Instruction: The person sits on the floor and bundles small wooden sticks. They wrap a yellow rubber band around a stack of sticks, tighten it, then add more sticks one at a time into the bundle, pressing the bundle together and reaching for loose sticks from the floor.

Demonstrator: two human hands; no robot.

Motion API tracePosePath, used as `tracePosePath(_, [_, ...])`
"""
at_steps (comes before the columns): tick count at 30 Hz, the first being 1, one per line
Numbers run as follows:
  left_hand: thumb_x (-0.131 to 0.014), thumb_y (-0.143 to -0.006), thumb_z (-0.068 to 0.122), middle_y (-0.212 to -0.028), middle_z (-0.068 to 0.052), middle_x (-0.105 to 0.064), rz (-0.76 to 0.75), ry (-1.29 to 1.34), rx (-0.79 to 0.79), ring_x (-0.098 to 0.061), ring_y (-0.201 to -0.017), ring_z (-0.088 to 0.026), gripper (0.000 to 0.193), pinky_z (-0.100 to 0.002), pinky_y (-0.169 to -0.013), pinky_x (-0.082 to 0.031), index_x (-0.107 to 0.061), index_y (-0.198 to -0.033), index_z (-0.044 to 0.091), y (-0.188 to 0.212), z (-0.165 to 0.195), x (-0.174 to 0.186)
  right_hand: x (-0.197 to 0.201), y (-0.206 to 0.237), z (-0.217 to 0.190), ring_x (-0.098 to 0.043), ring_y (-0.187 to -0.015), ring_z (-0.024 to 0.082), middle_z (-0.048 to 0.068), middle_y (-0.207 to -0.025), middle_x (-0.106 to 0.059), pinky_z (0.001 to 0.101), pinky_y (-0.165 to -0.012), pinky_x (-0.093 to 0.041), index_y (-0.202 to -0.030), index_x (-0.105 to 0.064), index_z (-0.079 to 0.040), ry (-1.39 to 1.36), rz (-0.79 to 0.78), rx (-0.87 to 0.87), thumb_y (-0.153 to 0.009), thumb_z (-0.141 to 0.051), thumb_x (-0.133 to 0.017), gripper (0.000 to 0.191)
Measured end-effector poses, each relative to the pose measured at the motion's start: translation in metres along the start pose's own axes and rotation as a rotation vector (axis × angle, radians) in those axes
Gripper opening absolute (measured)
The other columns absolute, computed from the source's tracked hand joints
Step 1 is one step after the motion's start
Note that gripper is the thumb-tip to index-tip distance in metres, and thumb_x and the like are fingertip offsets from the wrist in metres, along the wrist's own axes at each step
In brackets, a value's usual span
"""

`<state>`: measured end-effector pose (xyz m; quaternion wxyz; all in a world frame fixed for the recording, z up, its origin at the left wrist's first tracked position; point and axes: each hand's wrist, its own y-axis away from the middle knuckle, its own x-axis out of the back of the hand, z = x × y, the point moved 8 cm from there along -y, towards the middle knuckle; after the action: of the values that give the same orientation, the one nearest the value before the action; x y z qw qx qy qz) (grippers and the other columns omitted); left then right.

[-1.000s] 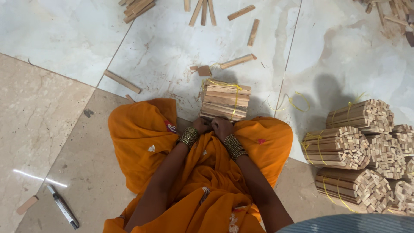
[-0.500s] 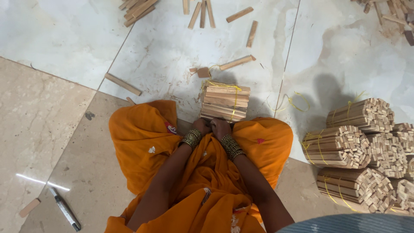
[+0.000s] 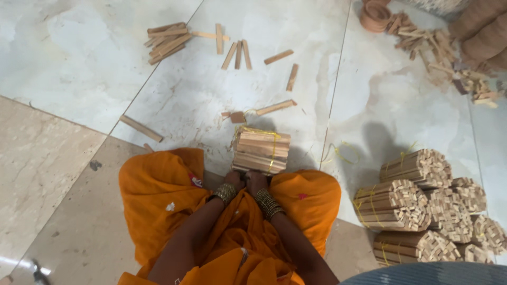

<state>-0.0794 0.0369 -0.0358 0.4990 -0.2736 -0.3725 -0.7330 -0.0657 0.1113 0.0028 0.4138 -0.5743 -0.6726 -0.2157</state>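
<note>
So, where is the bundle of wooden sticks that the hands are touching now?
In the head view, the bundle of wooden sticks stands on the white floor at centre, just beyond the left hand and right hand, between the orange-clad knees.

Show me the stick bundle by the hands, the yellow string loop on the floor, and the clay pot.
stick bundle [image 3: 261, 152], head view, its front face.
yellow string loop [image 3: 342, 153], head view, its curve.
clay pot [image 3: 376, 11], head view, its rim.

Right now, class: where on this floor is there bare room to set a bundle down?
Bare: top-left tile beside the loose sticks; beige tile left of the orange cloth. Crowded: stacked bundles at right, scraps top right.
</note>
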Motion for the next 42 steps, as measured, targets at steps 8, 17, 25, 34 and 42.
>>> tracePosePath(8, [-0.079,-0.078,0.037,-0.095,-0.015,-0.075,0.046,0.087,-0.059,-0.071,-0.088,-0.035,0.025,-0.047,-0.082,-0.058,-0.083,-0.088,0.014,0.006,0.0,0.001,0.0,0.015,0.041,-0.074,-0.075,0.029,0.012,-0.081,-0.077,0.0405,-0.078,-0.061,-0.078,-0.082,-0.011,-0.137,0.006,-0.47,-0.08,-0.027,-0.074,0.018])
tracePosePath(17, [-0.079,-0.08,0.032,-0.09,-0.009,-0.077,0.108,0.195,-0.312,-0.073,-0.079,-0.031,0.019,-0.043,-0.076,-0.059,-0.083,-0.091,0.016,-0.001,0.01,0.014,-0.004,0.02,0.058,-0.074,-0.076,0.028,0.014,-0.087,-0.078,0.0399,-0.075,-0.061,-0.083,-0.084,-0.013,-0.15,0.003,-0.642,-0.085,-0.025,-0.073,0.016])
tracePosePath(25, [-0.077,-0.083,0.032,-0.095,-0.007,-0.079,0.053,0.283,-0.2,-0.074,-0.083,-0.027,0.02,-0.04,-0.081,-0.059,-0.081,-0.093,0.015,0.0,0.009,0.015,0.003,0.01,0.05,-0.072,-0.076,0.034,0.02,-0.086,-0.075,0.045,-0.075,-0.061,-0.086,-0.083,-0.007,-0.031,0.009,-0.518,-0.087,-0.023,-0.074,0.019])
tracePosePath(34, [-0.081,-0.08,0.035,-0.09,-0.008,-0.078,0.187,0.228,-0.187,-0.074,-0.08,-0.029,0.023,-0.041,-0.075,-0.06,-0.081,-0.094,0.017,0.002,0.009,0.026,0.001,0.011,0.051,-0.074,-0.072,0.029,0.018,-0.084,-0.078,0.0407,-0.073,-0.062,-0.086,-0.082,-0.007,-0.087,-0.048,-0.661,-0.083,-0.033,-0.081,0.026])
tracePosePath(42, [-0.075,-0.084,0.032,-0.094,-0.009,-0.077,0.022,0.115,-0.204,-0.072,-0.085,-0.032,0.016,-0.044,-0.081,-0.058,-0.081,-0.093,0.02,0.001,0.01,0.018,-0.002,0.019,0.047,-0.075,-0.081,0.031,0.019,-0.095,-0.077,0.0417,-0.077,-0.063,-0.095,-0.08,-0.007,-0.109,-0.09,-0.75,-0.091,-0.027,-0.072,0.022])
